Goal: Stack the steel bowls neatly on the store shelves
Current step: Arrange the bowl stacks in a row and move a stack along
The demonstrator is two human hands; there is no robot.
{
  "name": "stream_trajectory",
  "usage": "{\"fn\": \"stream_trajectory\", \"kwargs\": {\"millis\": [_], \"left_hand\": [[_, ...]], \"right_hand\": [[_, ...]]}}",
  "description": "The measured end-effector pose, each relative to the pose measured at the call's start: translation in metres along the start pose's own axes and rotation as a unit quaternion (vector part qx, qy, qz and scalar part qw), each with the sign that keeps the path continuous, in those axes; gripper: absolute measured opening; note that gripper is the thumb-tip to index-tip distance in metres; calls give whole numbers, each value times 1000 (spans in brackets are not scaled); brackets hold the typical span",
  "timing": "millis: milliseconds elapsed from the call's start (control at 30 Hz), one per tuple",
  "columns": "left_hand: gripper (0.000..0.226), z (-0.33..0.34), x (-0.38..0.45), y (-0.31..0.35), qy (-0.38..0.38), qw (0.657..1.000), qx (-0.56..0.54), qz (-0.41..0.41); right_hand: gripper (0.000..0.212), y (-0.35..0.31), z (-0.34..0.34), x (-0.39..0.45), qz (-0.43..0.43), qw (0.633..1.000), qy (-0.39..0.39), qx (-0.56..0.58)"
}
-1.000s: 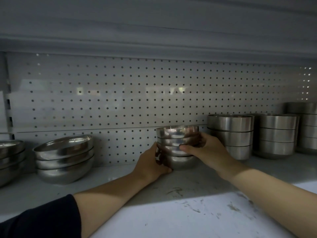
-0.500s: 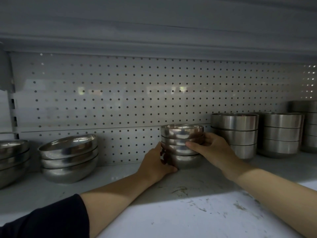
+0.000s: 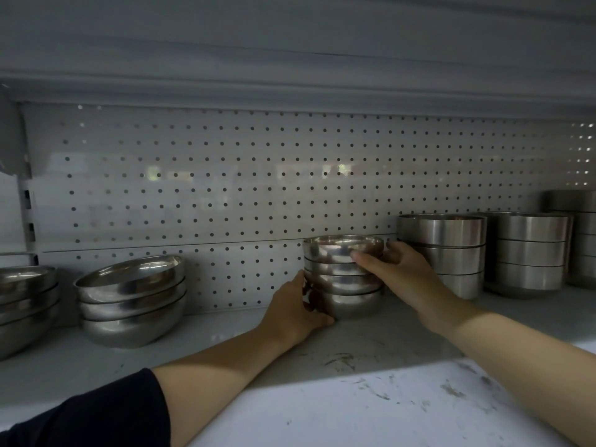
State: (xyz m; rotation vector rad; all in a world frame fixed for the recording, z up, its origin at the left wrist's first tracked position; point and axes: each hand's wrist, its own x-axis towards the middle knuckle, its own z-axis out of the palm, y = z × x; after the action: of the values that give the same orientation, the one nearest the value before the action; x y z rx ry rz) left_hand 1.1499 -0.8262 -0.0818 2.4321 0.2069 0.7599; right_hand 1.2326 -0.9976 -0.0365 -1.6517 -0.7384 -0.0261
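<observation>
We see that very little has changed in the last second: the small stack of steel bowls (image 3: 343,277) stands at the same place on the shelf (image 3: 419,337), near the perforated back panel (image 3: 225,188), and both hands are still on it. The stack looks like four bowls nested one in another, upright, with its foot on the shelf surface. The left hand (image 3: 295,309) holds the lower part from the left side, its fingers curled around the bottom bowl and the thumb lying along the base. The right hand (image 3: 398,272) grips the upper bowls from the right, with the thumb across the front near the second rim and the other fingers behind, where we cannot see them fully. Compared with one second ago, the right thumb sits a little higher on the stack, and the rims seem somewhat more level; the difference is small. We judge from this that the stack is already put down and the hands are only straightening it. It stands just beside the taller stack of straight-sided bowls (image 3: 442,253) on the right, apparently without touching, and well apart from the wide bowls (image 3: 132,298) on the left. For the task, this stack seems almost finished; what remains is probably to let go without tilting the top bowl.
</observation>
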Motion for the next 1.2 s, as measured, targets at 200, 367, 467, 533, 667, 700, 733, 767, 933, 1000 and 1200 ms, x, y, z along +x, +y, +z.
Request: {"fn": "stream_trajectory", "kwargs": {"millis": [200, 367, 467, 533, 667, 700, 733, 767, 933, 1000, 1200], "left_hand": [[52, 1, 0, -1, 2, 1000, -2, -5], [49, -2, -3, 5, -4, 1000, -5, -12], [46, -8, -5, 9, -15, 1000, 0, -23], [46, -19, -10, 13, -27, 999, 6, -34], [66, -63, -34, 15, -34, 996, 48, -74], [65, -79, -43, 14, -35, 994, 75, -77], [62, -95, -54, 12, -38, 991, 102, -74], [59, -111, -64, 11, -44, 988, 125, -76], [37, -196, -133, -4, -57, 963, 242, -105], [32, -236, -174, -15, -56, 953, 277, -105], [45, -386, -325, -90, -2, 922, 351, -165]], "right_hand": [[82, -9, 0, 3, -26, 999, 15, -31], [80, -10, -1, 2, -32, 998, 10, -48], [79, -11, -4, 2, -55, 995, 9, -84], [76, -16, -8, 0, -95, 986, 31, -131], [61, -36, -2, -15, -181, 949, 55, -252], [54, -43, 4, -22, -195, 940, 39, -279], [46, -52, 14, -29, -203, 933, 14, -298], [40, -61, 26, -37, -204, 926, -16, -317], [35, -117, 126, -84, -192, 881, -151, -406], [34, -144, 179, -109, -205, 878, -163, -402], [35, -231, 358, -201, -301, 860, -220, -348]]}}
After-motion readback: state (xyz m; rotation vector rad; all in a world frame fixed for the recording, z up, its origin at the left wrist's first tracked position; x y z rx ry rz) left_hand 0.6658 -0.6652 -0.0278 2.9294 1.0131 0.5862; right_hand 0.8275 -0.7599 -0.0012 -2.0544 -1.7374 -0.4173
